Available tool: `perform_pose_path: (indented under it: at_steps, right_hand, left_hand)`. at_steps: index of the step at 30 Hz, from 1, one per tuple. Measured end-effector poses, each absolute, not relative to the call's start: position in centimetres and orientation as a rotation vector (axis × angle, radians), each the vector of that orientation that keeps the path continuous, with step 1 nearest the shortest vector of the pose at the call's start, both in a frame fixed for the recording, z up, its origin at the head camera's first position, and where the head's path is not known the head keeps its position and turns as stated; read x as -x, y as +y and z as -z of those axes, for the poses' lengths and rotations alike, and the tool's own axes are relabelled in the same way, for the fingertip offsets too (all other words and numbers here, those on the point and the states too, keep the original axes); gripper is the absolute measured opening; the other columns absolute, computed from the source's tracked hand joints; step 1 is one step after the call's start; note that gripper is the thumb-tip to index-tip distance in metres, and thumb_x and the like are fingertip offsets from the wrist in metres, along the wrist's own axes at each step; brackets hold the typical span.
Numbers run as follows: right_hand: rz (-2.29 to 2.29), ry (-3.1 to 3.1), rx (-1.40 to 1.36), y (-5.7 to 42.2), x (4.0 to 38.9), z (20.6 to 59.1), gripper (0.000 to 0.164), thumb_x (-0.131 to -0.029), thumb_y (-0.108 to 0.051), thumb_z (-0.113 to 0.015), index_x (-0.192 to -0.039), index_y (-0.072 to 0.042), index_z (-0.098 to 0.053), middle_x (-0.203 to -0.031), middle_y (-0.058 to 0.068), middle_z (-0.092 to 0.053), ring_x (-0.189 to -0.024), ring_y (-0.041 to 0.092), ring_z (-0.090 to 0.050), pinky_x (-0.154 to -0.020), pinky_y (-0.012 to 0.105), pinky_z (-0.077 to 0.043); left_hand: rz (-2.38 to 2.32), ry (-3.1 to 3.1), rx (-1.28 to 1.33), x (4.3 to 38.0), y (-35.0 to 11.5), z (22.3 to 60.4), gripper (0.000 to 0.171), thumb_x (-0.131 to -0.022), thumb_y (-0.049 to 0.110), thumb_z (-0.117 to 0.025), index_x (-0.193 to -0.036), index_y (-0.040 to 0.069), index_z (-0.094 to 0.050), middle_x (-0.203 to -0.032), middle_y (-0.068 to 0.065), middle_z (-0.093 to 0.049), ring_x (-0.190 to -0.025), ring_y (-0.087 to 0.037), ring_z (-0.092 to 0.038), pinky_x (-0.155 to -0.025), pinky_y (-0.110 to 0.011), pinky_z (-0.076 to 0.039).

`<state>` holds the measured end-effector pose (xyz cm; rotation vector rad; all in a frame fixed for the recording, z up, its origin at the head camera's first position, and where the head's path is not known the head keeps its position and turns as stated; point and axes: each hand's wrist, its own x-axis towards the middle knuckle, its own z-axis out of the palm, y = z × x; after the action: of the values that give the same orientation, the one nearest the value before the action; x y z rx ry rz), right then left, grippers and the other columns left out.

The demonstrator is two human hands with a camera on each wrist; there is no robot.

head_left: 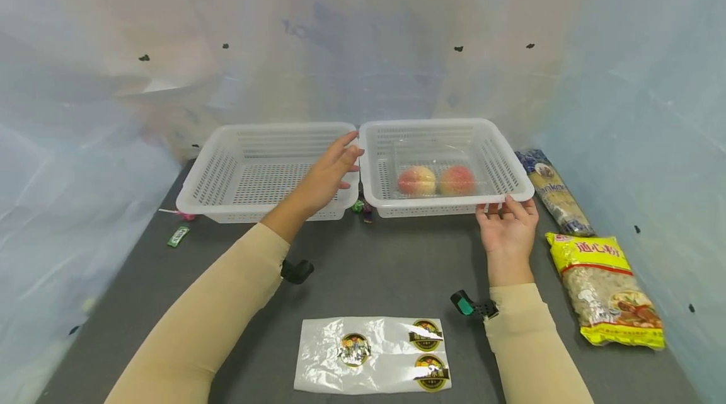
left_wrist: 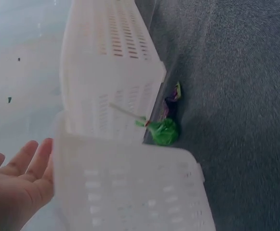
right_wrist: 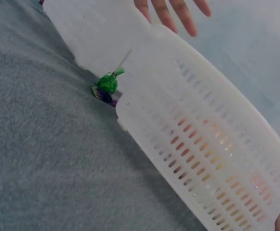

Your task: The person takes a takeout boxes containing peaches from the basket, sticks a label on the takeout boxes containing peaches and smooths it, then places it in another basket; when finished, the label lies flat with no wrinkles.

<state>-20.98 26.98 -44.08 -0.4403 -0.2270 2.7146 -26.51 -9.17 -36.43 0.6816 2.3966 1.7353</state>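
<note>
While a dark grey cloth-covered table (head_left: 386,271) is carrying everything, two oblong, white, perforated plastic baskets are standing side by side toward its back: a left basket (head_left: 255,186) and a right basket (head_left: 431,203). The step in hand is probably adjusting the right basket, and the next move seems to be calling for a secure rim hold that keeps it level. Palm up, the right hand (head_left: 507,237) is gripping the front rim near the right corner, fingers curling beneath it. The left hand (head_left: 324,178) is hovering over the left basket's right end, fingers extended and loosely spread, holding nothing; whether a fingertip is touching a rim is unclear. A clear plastic box (head_left: 431,150) with two round red-and-yellow fruits (head_left: 457,181) is resting inside the right basket. A green-wrapped lollipop (left_wrist: 164,132) is lying by the gap between the baskets.
</note>
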Motion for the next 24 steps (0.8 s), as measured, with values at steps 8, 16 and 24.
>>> perform_pose_path:
  at_steps: [8,16,24]
  right_hand:
    - [-2.647,-0.414,0.488,26.9,21.2,44.2,0.071,-0.102,0.018,-0.06,-0.148,-0.031,-0.038,-0.158,0.006,-0.039,-0.101,0.026,-0.051,-0.077,0.038,-0.047]
    - [-2.624,-0.52,0.462,25.6,21.2,44.5,0.068,-0.104,0.011,-0.064,-0.151,-0.03,-0.036,-0.159,0.01,-0.039,-0.103,0.027,-0.052,-0.076,0.036,-0.051]
    - [-2.595,-0.566,0.422,24.7,21.2,45.1,0.067,-0.106,0.006,-0.065,-0.153,-0.03,-0.035,-0.163,0.012,-0.036,-0.104,0.029,-0.054,-0.077,0.036,-0.054]
  left_hand:
    - [-1.728,2.456,-0.606,28.0,-7.0,37.1,0.078,-0.112,0.067,-0.043,-0.174,0.025,-0.026,-0.157,-0.009,-0.055,-0.132,-0.029,-0.061,-0.097,-0.05,-0.056]
    - [-1.728,2.423,-0.584,28.4,-5.3,37.0,0.079,-0.11,0.068,-0.046,-0.175,0.027,-0.025,-0.155,-0.012,-0.052,-0.13,-0.037,-0.063,-0.098,-0.049,-0.057]
    - [-1.667,2.476,-0.528,29.2,-2.3,37.6,0.088,-0.108,0.075,-0.038,-0.175,0.02,-0.023,-0.173,-0.014,-0.032,-0.154,-0.039,-0.037,-0.12,-0.059,-0.037]
